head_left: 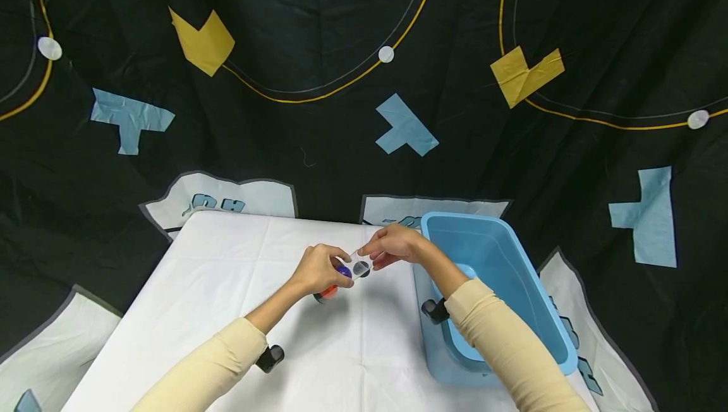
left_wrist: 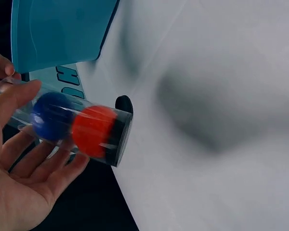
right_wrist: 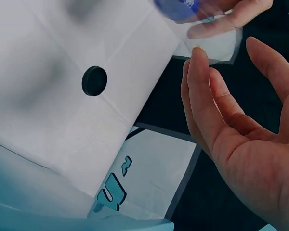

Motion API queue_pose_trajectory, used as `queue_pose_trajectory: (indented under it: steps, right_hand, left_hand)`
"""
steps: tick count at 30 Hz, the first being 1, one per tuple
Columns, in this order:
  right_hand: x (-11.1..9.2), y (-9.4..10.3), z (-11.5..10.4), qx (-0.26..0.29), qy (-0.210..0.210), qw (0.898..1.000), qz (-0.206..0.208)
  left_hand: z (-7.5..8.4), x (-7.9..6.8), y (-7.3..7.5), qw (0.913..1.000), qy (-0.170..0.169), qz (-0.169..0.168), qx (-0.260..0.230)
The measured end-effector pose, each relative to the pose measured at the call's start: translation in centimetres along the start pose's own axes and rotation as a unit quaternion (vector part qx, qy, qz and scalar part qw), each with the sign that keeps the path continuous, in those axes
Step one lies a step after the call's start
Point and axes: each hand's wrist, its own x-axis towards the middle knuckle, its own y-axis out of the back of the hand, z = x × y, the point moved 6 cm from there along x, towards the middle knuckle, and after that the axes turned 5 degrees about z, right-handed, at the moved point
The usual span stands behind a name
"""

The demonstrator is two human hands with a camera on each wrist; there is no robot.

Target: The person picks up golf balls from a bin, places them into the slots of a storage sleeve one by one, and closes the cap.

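Observation:
My left hand (head_left: pixel 318 270) grips a clear plastic tube (left_wrist: pixel 89 102) between thumb and fingers, tilted above the table. A blue ball (left_wrist: pixel 53 116) and an orange-red ball (left_wrist: pixel 93 130) are inside it, the orange-red one against the black end. My right hand (head_left: pixel 398 244) is at the tube's other end; in the right wrist view its thumb and fingers are spread apart with nothing between them. Whether a fingertip touches the rim, I cannot tell. A round black cap (right_wrist: pixel 94 81) lies on the white table beneath, partly behind the tube in the head view.
At the right of the white table (head_left: pixel 227 266) stands a blue plastic bin (head_left: pixel 500 235) under my right forearm, with a lighter blue shape inside. A black curtain (head_left: pixel 318 146) with taped yellow and blue pieces hangs beyond the table's far edge.

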Motion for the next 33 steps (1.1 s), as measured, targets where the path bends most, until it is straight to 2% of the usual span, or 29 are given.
queue_pose_trajectory:
  steps: [10, 19, 27, 33]
  right_hand:
    - [-0.6, 2.2, -0.3, 0.017, 0.001, 1.0, 0.009]
    - [-0.9, 6.0, 0.1, 0.031, -0.004, 0.998, 0.046]
    - [-1.4, 10.3, 2.8, 0.036, -0.008, 0.995, 0.096]
    - [-2.0, 12.8, 5.8, 0.039, -0.035, 0.988, 0.144]
  left_hand:
    - [-0.2, 0.0, 0.4, 0.9999, 0.015, 0.004, 0.001]
    - [-0.6, -0.2, 0.4, 0.9997, 0.02, 0.005, -0.012]
    - [-0.8, -0.3, 0.6, 0.9997, 0.021, 0.007, -0.013]
    - [-0.8, -0.4, 0.7, 0.9996, 0.022, 0.005, -0.019]
